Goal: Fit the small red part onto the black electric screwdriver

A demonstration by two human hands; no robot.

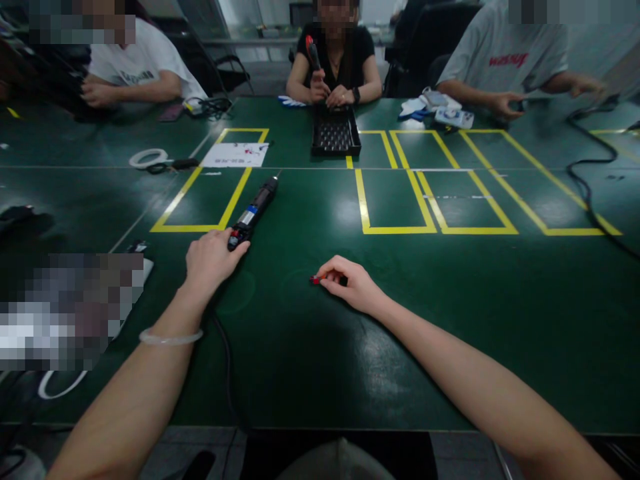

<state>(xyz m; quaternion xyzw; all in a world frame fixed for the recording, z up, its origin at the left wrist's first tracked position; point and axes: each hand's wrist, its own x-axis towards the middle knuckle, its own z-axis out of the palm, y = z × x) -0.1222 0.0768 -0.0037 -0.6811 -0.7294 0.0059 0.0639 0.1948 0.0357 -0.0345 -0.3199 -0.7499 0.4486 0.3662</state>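
My left hand (213,257) is closed round the back end of a black electric screwdriver (256,203), which lies slanted on the green table with its thin bit pointing up and to the right. A blue-and-white label shows on its body. Farther right, my right hand (347,283) pinches a small red-and-black piece (315,280) between thumb and fingers, just at or above the tabletop. Fingers cover part of that piece, so its kind cannot be made out.
Yellow tape outlines (399,231) mark the green table (450,293). A black tray (336,150) of small parts stands before a co-worker holding a red-and-black tool (313,53). Two more people sit opposite. A white paper (235,155) lies ahead; a black cable (227,360) runs beside my left arm.
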